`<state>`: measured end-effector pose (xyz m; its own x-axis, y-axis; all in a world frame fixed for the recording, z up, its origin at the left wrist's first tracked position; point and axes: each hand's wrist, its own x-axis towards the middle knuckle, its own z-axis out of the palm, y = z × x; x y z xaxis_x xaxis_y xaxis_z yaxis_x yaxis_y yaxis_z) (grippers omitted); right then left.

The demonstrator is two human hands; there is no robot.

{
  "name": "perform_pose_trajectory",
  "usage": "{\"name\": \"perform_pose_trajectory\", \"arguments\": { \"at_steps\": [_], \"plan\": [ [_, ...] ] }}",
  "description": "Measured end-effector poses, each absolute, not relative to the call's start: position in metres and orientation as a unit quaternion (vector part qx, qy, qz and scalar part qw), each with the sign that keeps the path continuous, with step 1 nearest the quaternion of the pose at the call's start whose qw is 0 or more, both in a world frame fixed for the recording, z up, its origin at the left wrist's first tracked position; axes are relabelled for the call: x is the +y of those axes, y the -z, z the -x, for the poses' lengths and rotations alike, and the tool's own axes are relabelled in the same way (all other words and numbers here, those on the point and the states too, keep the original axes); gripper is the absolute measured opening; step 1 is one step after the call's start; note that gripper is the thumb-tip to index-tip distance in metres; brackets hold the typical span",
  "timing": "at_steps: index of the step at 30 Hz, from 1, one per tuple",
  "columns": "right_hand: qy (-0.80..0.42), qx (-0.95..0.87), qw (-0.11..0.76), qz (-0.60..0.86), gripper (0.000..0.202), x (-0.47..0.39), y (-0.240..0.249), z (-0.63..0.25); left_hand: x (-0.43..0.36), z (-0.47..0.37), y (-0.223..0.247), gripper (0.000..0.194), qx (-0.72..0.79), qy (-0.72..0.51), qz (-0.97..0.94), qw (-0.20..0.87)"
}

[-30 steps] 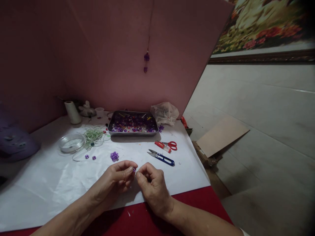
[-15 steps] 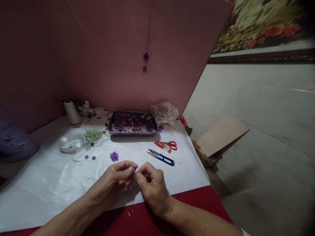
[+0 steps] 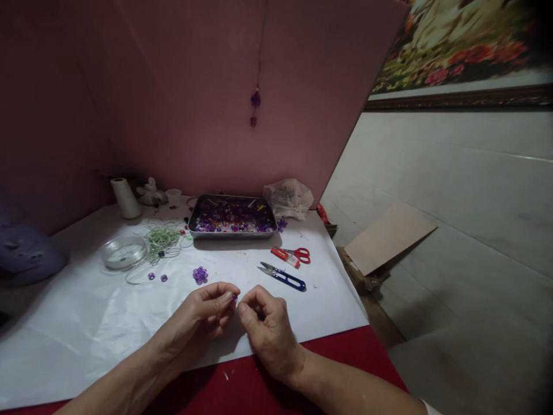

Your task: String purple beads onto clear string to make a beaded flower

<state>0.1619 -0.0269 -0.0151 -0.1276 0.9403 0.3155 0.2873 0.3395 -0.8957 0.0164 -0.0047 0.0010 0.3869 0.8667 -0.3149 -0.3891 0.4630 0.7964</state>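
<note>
Between the thumb and fingertips of my left hand (image 3: pixel 211 308) is a small purple bead (image 3: pixel 234 297). Just right of it, my right hand (image 3: pixel 265 328) is pinched closed; whatever its fingertips hold is too small to make out. Both hands are over the front edge of the white sheet (image 3: pixel 129 311). Beyond my left hand lies a purple bead flower (image 3: pixel 200 275), with two loose purple beads (image 3: pixel 158 277) to its left. Dark blue thread snips (image 3: pixel 283 276) rest beyond my right hand.
A metal tray (image 3: pixel 233 235) of beads stands at the back, beside a plastic bag (image 3: pixel 288 199). Red-handled scissors (image 3: pixel 301 254) lie at the right. Green cord (image 3: pixel 163 239), a clear round spool (image 3: pixel 124 252) and a white thread cone (image 3: pixel 126 199) are at the left.
The bead and my left fingertips have shifted very slightly left, widening the small gap to my right fingertips. Otherwise the hands look nearly the same.
</note>
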Motion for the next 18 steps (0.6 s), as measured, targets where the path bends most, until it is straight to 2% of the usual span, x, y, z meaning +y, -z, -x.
{"name": "perform_pose_trajectory", "arguments": {
  "at_steps": [12,18],
  "plan": [
    [-0.379,-0.636,0.497,0.452,0.018,-0.026,0.017,-0.161,-0.003,-0.014,-0.012,0.014,0.406,-0.468,-0.292,0.729],
    [-0.374,-0.606,0.544,0.444,0.012,-0.016,0.018,-0.159,-0.005,-0.015,-0.008,0.006,0.395,-0.44,-0.303,0.747]
  ]
}}
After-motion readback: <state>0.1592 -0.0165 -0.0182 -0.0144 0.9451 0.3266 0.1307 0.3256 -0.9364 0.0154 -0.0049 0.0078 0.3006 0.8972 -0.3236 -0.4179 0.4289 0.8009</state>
